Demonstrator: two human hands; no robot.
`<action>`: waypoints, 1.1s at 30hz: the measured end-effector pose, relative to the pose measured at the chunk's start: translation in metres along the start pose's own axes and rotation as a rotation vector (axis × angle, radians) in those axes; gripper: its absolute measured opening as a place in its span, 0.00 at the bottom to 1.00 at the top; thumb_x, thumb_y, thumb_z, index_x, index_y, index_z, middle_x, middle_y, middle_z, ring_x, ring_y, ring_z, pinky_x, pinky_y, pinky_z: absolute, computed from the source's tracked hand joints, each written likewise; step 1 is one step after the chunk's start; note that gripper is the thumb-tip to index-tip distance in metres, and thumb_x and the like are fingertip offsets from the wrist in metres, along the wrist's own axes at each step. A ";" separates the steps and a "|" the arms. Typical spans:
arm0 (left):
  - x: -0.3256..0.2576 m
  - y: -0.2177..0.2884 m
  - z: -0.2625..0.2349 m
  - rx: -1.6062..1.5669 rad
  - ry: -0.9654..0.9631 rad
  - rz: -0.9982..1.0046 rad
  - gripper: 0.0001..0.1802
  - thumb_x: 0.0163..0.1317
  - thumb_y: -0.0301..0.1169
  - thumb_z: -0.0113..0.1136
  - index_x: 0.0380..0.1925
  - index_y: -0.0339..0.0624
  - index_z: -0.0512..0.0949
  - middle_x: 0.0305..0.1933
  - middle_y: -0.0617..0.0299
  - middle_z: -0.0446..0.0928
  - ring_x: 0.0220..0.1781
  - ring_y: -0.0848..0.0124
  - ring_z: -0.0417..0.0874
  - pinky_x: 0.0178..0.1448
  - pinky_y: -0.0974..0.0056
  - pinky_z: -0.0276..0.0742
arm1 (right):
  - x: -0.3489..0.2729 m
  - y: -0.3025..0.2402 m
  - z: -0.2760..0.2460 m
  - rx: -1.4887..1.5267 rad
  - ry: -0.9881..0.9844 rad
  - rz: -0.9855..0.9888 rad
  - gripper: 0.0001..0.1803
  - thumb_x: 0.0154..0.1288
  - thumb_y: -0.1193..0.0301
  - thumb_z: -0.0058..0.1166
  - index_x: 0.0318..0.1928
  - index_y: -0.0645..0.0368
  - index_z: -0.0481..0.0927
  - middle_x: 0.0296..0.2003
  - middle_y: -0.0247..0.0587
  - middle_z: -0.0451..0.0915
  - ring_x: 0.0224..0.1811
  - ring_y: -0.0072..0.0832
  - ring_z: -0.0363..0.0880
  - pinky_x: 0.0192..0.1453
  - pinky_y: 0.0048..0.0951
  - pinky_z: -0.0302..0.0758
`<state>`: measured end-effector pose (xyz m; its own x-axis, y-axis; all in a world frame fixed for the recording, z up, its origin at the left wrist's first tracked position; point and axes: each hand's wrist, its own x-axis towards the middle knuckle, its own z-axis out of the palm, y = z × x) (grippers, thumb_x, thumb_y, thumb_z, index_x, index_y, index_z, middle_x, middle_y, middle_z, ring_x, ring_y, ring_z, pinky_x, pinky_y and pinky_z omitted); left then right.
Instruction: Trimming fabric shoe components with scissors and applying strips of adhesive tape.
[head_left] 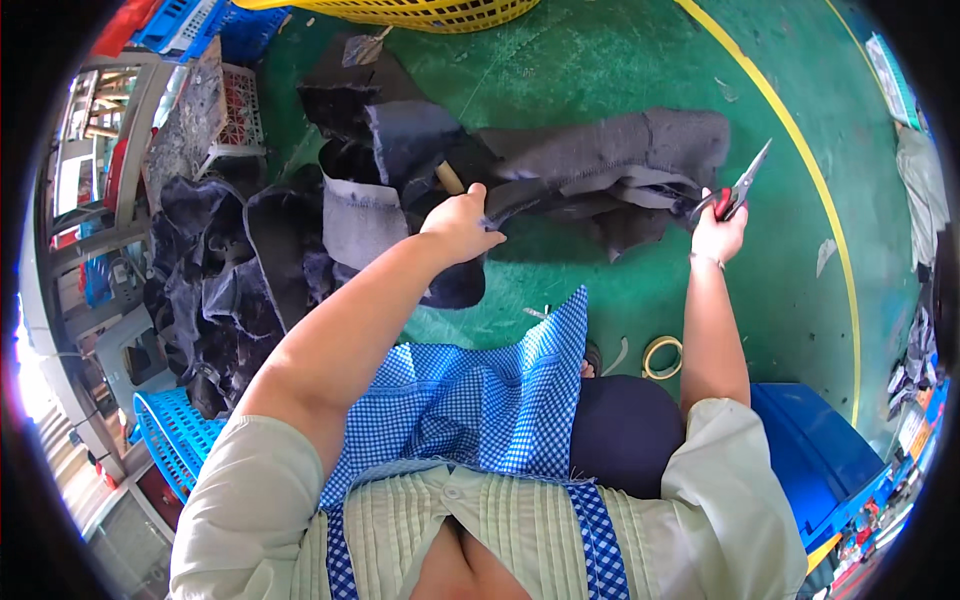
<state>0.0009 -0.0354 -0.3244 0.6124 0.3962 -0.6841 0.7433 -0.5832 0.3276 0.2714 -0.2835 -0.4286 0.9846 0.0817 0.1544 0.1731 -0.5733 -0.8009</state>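
Observation:
My left hand (462,222) is closed on the near end of a long dark grey and black fabric piece (600,150), its thumb set apart; its fingertips are partly hidden. The piece stretches across to the right, over the green floor. In my right hand (718,236) is a pair of scissors (748,176) with red and black handles, blades aimed up and away to the right. The fabric's right end lies against this hand; whether the fingers also grip it, I cannot tell. Just beyond my left hand shows a small tan piece (449,178).
A big heap of dark fabric pieces (225,270) fills the left. Nearby stand a blue basket (180,430), a white crate (240,110) and a yellow basket (430,12). A tape roll (662,357) lies on the floor; a blue bin (815,440) stands at right.

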 end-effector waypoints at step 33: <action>-0.068 -0.052 -0.110 0.739 0.025 -0.085 0.38 0.41 0.55 0.70 0.48 0.42 0.75 0.49 0.56 0.77 0.57 0.60 0.75 0.63 0.50 0.61 | -0.047 -0.247 -0.011 0.691 -0.476 -0.061 0.12 0.50 0.80 0.65 0.28 0.62 0.72 0.21 0.32 0.74 0.19 0.19 0.71 0.22 0.23 0.68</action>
<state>-0.0498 0.0460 -0.2233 0.5731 0.4720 -0.6699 0.4187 -0.8714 -0.2558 0.1819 -0.1549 -0.2320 0.8510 0.5202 0.0723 0.0486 0.0590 -0.9971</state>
